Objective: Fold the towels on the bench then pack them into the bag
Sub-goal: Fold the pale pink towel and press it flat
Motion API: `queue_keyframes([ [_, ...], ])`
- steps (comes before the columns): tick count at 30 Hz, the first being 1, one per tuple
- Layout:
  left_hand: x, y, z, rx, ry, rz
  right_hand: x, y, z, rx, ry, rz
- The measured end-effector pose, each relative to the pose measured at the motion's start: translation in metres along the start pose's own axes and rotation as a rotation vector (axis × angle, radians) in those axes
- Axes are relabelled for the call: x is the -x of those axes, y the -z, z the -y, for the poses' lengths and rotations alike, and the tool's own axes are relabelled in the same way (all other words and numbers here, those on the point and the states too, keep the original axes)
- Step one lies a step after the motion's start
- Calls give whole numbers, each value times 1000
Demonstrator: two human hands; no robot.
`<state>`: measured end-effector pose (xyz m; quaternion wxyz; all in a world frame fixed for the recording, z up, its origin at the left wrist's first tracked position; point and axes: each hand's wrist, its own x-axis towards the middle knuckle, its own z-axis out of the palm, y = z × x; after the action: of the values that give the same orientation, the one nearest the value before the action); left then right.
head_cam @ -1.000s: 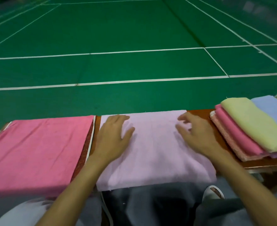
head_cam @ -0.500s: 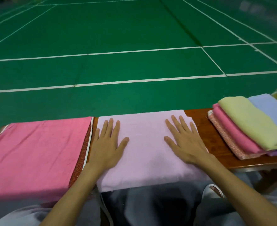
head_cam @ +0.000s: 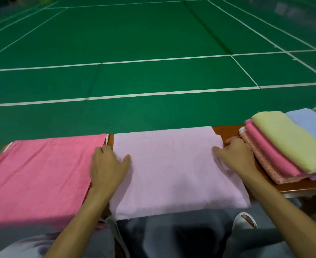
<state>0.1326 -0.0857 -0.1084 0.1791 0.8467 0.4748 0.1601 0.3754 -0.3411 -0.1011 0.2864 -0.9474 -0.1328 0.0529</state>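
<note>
A green court floor [head_cam: 153, 43] lay beyond the wooden bench [head_cam: 227, 130]. The lilac towel [head_cam: 172, 170] lay flat mid-bench, between a pink towel [head_cam: 38, 174] and a stack of folded towels [head_cam: 283, 146]. The left hand [head_cam: 107, 166] gripped its left edge and the right hand [head_cam: 236, 155] its right, fingers curled and thumbs on top.

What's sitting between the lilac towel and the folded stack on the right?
Head view: the right hand, fingers curled at the right edge of the lilac towel, and beyond it a bare strip of brown bench reaching the folded stack.
</note>
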Motion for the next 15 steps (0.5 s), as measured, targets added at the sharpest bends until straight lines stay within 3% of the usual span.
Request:
queue_keyframes([
  [4,-8,8,-4,-9,90,174,-2,7,11,62,-47,198],
  [7,-10,11,-8,19,106,267,-4,7,8,-19,-7,209],
  [10,-17,27,-7,198,129,371,-9,20,-3,-267,-20,258],
  [13,-22,52,-1,518,214,568,-8,37,-8,-618,-31,414],
  [15,-22,66,3,673,217,591,-8,45,-12,-850,-5,510],
])
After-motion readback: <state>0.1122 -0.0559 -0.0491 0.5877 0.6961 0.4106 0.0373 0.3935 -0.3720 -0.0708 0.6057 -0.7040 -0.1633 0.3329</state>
